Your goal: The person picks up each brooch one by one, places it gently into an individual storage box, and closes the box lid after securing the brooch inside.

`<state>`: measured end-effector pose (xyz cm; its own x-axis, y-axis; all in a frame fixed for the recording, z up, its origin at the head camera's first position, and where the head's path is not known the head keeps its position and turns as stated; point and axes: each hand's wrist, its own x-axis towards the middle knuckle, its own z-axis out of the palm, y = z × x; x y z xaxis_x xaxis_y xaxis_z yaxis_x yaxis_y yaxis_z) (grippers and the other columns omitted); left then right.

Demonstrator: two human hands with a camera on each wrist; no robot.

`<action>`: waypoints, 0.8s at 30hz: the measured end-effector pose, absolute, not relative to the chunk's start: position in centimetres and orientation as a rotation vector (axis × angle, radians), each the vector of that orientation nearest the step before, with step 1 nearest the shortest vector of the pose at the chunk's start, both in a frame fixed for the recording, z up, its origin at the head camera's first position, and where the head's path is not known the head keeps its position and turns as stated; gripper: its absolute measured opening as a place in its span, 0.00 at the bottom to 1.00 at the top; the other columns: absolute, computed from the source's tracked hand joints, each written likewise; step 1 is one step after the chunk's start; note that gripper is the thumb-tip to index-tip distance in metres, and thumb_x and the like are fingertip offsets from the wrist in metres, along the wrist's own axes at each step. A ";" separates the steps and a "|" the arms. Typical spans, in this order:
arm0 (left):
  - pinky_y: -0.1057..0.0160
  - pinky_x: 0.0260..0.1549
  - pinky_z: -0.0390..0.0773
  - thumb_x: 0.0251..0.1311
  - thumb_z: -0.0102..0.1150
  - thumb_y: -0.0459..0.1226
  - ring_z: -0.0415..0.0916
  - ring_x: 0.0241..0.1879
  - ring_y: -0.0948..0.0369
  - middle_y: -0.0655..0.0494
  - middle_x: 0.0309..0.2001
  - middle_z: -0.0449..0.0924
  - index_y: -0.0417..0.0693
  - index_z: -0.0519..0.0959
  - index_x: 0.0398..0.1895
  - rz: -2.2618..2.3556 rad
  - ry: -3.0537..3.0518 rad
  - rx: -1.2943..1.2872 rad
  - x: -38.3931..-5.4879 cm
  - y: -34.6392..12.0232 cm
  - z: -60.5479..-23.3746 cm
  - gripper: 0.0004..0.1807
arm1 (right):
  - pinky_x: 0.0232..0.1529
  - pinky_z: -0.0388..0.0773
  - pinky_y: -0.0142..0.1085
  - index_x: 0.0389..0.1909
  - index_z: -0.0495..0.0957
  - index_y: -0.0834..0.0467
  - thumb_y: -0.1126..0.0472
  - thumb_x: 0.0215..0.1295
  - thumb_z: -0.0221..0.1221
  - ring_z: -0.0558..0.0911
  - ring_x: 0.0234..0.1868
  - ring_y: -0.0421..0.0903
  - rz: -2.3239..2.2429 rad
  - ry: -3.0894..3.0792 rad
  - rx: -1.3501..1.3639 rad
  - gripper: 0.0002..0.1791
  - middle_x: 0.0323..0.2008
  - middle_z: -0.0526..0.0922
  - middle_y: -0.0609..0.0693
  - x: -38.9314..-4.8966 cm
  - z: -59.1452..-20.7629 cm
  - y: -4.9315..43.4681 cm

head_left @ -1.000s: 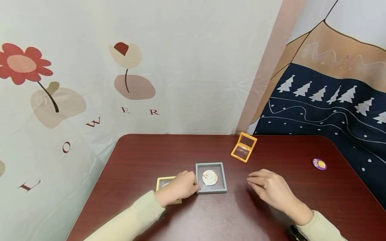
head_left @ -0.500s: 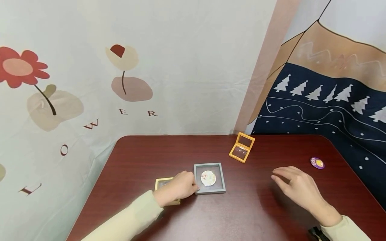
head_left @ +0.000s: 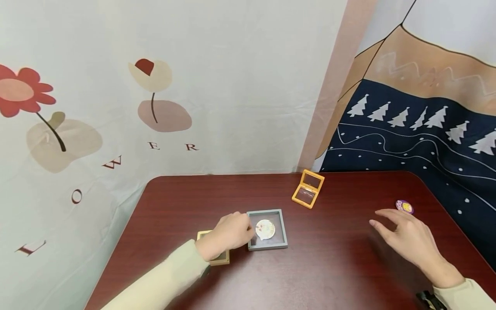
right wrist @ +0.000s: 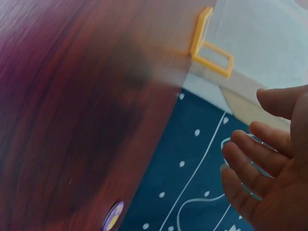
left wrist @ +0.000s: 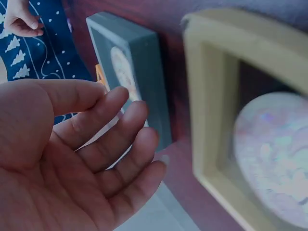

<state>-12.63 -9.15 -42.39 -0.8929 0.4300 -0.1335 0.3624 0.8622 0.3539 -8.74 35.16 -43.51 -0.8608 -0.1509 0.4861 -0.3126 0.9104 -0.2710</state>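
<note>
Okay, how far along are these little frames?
Looks done: the gray frame and yellow frame each show a round piece inside. In hand: nothing gripped; the right hand hovers, open, near the purple badge. Probably left: that loose badge, and the orange frame, which stands open, no badge visible inside.

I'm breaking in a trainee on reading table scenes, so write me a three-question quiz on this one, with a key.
1. Which of these stands open? A: the gray-blue frame. B: the orange case. C: the pale yellow frame.
2. True or false: in the head view, the purple badge appears nearer the right hand than the left hand.
3. Fill in: in the left wrist view, the nearest frame is ____ in color.

Key: 1, B. 2, true. 3, pale yellow.
</note>
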 end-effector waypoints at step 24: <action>0.57 0.38 0.79 0.71 0.61 0.42 0.79 0.37 0.62 0.58 0.40 0.86 0.49 0.87 0.44 0.706 2.956 0.701 -17.1 -4.1 -42.3 0.09 | 0.46 0.74 0.68 0.54 0.81 0.64 0.47 0.66 0.70 0.78 0.52 0.67 0.537 -2.815 0.052 0.27 0.54 0.80 0.69 -11.5 -44.0 40.7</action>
